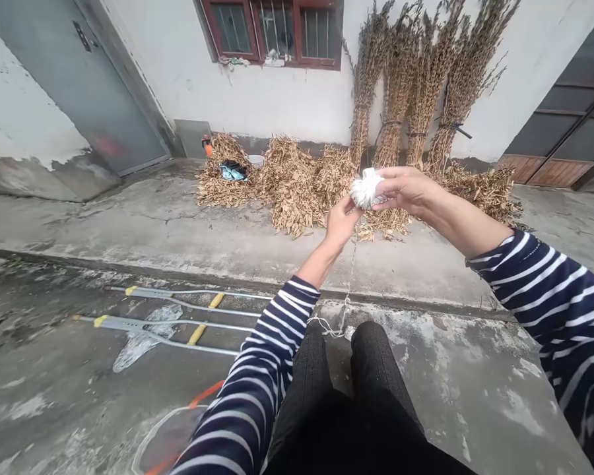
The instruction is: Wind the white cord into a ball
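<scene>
A ball of white string (366, 189) is held up in front of me between both hands, at about chest height. My right hand (402, 187) grips it from the right, fingers over the top and thumb below. From the lower left my left hand (344, 219) pinches its underside with thumb and fingers. A thin strand hangs from the ball to the ground, where loose white cord (329, 328) lies near my feet.
Heaps of dry leafy stalks (294, 185) lie along the white wall, with tied plant bundles (391, 125) leaning upright at right. Two crutches (178, 323) and a clear plastic bag (148, 336) lie at left. A low concrete step (178, 267) crosses ahead.
</scene>
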The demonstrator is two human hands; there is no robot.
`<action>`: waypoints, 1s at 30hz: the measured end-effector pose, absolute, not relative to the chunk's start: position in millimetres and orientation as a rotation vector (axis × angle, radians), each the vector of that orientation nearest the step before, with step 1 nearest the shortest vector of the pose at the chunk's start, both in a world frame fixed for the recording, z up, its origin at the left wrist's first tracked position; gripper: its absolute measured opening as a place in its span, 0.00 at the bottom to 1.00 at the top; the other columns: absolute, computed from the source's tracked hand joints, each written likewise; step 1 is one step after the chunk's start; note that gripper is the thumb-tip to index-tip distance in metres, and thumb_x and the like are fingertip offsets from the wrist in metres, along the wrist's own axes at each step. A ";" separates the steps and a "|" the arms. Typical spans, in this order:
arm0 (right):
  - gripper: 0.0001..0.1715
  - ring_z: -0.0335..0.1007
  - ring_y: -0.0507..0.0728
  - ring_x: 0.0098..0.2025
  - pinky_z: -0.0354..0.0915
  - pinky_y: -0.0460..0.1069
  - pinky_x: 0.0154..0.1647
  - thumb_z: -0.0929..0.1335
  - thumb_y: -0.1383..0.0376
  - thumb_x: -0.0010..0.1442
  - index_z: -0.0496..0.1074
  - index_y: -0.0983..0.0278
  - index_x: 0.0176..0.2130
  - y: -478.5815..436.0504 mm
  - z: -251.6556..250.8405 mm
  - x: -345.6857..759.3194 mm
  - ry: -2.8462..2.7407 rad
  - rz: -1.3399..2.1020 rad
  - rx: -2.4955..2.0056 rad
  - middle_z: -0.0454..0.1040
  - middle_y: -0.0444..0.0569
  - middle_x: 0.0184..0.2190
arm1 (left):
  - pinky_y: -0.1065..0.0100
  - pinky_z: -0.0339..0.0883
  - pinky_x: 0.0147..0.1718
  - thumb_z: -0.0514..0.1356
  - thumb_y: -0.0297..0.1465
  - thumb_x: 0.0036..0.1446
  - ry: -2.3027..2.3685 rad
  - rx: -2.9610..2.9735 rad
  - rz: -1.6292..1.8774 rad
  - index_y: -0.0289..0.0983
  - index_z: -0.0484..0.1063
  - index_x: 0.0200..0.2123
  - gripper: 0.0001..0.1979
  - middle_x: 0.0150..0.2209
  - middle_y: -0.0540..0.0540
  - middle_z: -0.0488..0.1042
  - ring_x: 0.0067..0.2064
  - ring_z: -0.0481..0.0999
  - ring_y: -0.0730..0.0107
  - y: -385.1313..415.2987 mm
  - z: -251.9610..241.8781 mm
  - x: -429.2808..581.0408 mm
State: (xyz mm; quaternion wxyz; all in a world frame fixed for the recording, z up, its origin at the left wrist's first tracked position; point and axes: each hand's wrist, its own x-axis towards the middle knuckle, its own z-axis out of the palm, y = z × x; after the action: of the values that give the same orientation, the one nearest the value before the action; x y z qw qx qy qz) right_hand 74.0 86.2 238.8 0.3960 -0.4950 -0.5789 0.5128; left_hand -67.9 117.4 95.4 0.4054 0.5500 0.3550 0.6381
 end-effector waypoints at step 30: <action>0.15 0.81 0.56 0.42 0.83 0.52 0.48 0.73 0.80 0.52 0.75 0.62 0.34 124.2 260.6 134.3 -1.234 0.836 -1.185 0.81 0.49 0.40 | 0.57 0.67 0.59 0.61 0.43 0.61 1.342 1.320 0.719 0.38 0.82 0.35 0.15 0.48 0.43 0.85 0.57 0.78 0.55 49.7 -108.0 -144.7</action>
State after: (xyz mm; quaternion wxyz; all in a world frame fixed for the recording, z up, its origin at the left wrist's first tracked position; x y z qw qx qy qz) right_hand 134.3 124.2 260.6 0.5801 -0.5068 -0.5279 0.3577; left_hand -144.7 49.7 -108.0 0.5339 0.5538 0.5631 0.3019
